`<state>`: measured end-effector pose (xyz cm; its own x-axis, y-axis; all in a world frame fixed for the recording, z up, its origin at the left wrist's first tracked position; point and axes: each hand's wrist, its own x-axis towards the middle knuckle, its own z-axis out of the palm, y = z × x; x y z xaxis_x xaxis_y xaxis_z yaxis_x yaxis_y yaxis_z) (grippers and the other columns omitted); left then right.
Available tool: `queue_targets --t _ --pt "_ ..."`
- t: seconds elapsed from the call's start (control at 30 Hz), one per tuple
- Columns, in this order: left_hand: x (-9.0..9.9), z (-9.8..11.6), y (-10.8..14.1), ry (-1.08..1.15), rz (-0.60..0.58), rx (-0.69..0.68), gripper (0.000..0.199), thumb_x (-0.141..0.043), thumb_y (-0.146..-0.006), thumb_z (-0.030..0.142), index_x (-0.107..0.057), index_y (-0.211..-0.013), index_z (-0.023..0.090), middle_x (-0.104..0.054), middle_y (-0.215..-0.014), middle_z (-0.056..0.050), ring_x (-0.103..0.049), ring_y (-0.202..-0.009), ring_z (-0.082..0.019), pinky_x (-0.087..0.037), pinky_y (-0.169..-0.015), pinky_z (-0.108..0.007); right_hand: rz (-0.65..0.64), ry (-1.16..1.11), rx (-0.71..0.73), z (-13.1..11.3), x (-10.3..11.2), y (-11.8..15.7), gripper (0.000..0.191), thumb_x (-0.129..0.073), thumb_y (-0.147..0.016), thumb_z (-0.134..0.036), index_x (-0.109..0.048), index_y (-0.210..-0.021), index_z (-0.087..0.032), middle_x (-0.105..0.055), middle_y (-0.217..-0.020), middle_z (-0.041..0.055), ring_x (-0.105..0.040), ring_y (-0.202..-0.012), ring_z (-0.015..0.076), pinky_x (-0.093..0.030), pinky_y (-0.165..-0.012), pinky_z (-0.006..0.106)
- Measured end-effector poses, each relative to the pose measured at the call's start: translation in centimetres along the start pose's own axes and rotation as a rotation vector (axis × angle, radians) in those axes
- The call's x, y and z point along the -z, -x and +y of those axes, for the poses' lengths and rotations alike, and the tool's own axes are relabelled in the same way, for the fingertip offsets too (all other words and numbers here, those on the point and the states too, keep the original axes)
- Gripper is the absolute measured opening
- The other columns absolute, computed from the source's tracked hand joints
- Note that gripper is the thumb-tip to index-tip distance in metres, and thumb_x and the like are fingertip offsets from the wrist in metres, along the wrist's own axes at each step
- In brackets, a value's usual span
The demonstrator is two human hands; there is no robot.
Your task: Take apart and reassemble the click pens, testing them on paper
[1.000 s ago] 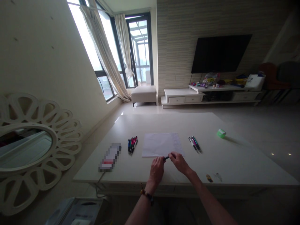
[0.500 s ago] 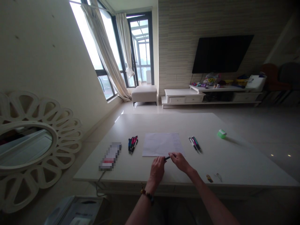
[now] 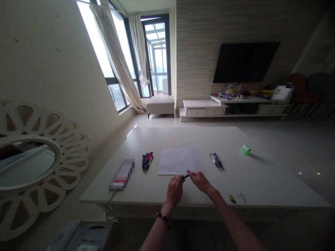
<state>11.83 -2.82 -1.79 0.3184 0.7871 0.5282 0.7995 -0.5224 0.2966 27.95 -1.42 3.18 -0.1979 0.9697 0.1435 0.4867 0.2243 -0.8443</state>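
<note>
Between my two hands is a dark pen [image 3: 186, 176], held at both ends just in front of the paper's near edge. The fingers of my left hand [image 3: 175, 188] close on one end, and a beaded bracelet circles that wrist. My right hand [image 3: 198, 180] grips the other end, so most of the pen is hidden. A white sheet of paper [image 3: 178, 161] lies flat beyond my hands. To its left rests a bunch of several pens [image 3: 147, 161]; to its right lies a smaller group of pens [image 3: 216, 161].
On the white table [image 3: 272, 184] are a blurred-out phone-like object [image 3: 122, 175] with a cable at left, a green and white item [image 3: 245, 150] at right, and small flat pieces [image 3: 232, 199] near the front edge. A round mirror [image 3: 28, 164] stands left.
The view has shifted slightly. Both hands keep their hold on the pen, and the things on the table stay in place.
</note>
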Motion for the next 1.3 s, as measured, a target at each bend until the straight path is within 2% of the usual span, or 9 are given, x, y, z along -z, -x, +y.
queue_targets --t 0.13,0.23,0.47,0.63,0.8,0.97,1.07,1.17,1.3 --pt "-0.1 -0.1 0.0 0.001 0.005 0.0 0.013 -0.04 -0.088 0.018 -0.05 -0.097 0.019 -0.06 -0.083 -0.003 -0.054 -0.078 -0.017 -0.044 -0.071 -0.031 -0.007 -0.043 0.021 0.0 -0.1 0.1 0.041 -0.037 -0.084 -0.047 -0.049 -0.059 -0.017 -0.044 -0.052 -0.0041 -0.039 -0.051 0.0104 -0.028 -0.05 0.022" --pt "-0.1 0.0 0.0 0.002 0.008 -0.002 0.012 -0.041 -0.088 0.019 -0.051 -0.096 0.02 -0.06 -0.083 -0.003 -0.054 -0.077 -0.017 -0.043 -0.07 -0.031 0.035 0.0 0.004 0.1 -0.2 0.1 0.043 -0.036 -0.085 -0.047 -0.046 -0.054 -0.017 -0.04 -0.048 -0.0043 -0.035 -0.049 0.0101 -0.025 -0.049 0.023" --pt "0.2 0.1 -0.1 0.006 0.0 -0.012 0.011 -0.045 -0.087 0.018 -0.052 -0.094 0.02 -0.061 -0.083 -0.002 -0.054 -0.078 -0.016 -0.042 -0.07 -0.029 -0.013 -0.075 0.002 0.3 0.0 0.3 0.039 -0.04 -0.083 -0.047 -0.046 -0.058 -0.018 -0.043 -0.051 -0.0047 -0.037 -0.05 0.0095 -0.028 -0.048 0.022" --pt "0.2 0.0 0.0 -0.082 -0.024 -0.056 0.009 -0.045 -0.087 0.02 -0.053 -0.085 0.022 -0.061 -0.076 -0.001 -0.054 -0.076 -0.017 -0.039 -0.069 -0.029 0.007 -0.174 -0.163 1.7 -1.6 0.5 0.045 -0.037 -0.083 -0.05 -0.039 -0.049 -0.02 -0.033 -0.039 -0.0061 -0.034 -0.039 0.0093 -0.029 -0.044 0.022" --pt "0.4 0.3 0.0 -0.106 -0.021 -0.052 0.009 -0.044 -0.088 0.024 -0.053 -0.09 0.021 -0.061 -0.078 -0.002 -0.055 -0.078 -0.017 -0.037 -0.071 -0.031 0.083 -0.273 -0.253 2.0 -2.9 0.4 0.044 -0.036 -0.081 -0.051 -0.038 -0.049 -0.021 -0.036 -0.038 -0.0052 -0.035 -0.035 0.0097 -0.03 -0.042 0.023" --pt "0.3 0.3 0.1 -0.051 -0.038 -0.012 0.015 -0.036 -0.091 0.023 -0.051 -0.086 0.02 -0.06 -0.079 -0.002 -0.055 -0.075 -0.015 -0.039 -0.068 -0.028 0.166 -0.204 -0.134 1.2 -1.9 0.5 0.043 -0.036 -0.082 -0.051 -0.039 -0.053 -0.02 -0.039 -0.045 -0.0046 -0.037 -0.044 0.0102 -0.032 -0.047 0.023" --pt "0.2 0.3 0.1 -0.006 -0.07 0.022 0.018 -0.033 -0.091 0.019 -0.05 -0.085 0.021 -0.06 -0.078 -0.001 -0.056 -0.071 -0.014 -0.039 -0.062 -0.025 0.135 -0.181 -0.068 0.9 -1.3 0.8 0.039 -0.038 -0.082 -0.051 -0.043 -0.059 -0.019 -0.04 -0.05 -0.0048 -0.037 -0.048 0.0102 -0.031 -0.048 0.022" --pt "0.3 0.3 0.1 0.006 -0.083 0.017 0.016 -0.035 -0.091 0.02 -0.05 -0.088 0.022 -0.061 -0.079 -0.001 -0.056 -0.071 -0.013 -0.04 -0.061 -0.024 0.104 -0.214 -0.079 1.3 -1.3 0.9 0.04 -0.038 -0.082 -0.052 -0.042 -0.06 -0.019 -0.038 -0.049 -0.0057 -0.035 -0.047 0.0098 -0.031 -0.046 0.022" --pt "0.6 0.4 -0.1 -0.017 -0.045 -0.016 0.015 -0.037 -0.09 0.021 -0.052 -0.089 0.022 -0.061 -0.079 -0.002 -0.056 -0.075 -0.014 -0.042 -0.065 -0.025 0.145 -0.236 -0.152 2.6 -2.2 0.4 0.047 -0.038 -0.079 -0.06 -0.038 -0.054 -0.02 -0.031 -0.044 -0.0071 -0.031 -0.042 0.0089 -0.028 -0.044 0.023"
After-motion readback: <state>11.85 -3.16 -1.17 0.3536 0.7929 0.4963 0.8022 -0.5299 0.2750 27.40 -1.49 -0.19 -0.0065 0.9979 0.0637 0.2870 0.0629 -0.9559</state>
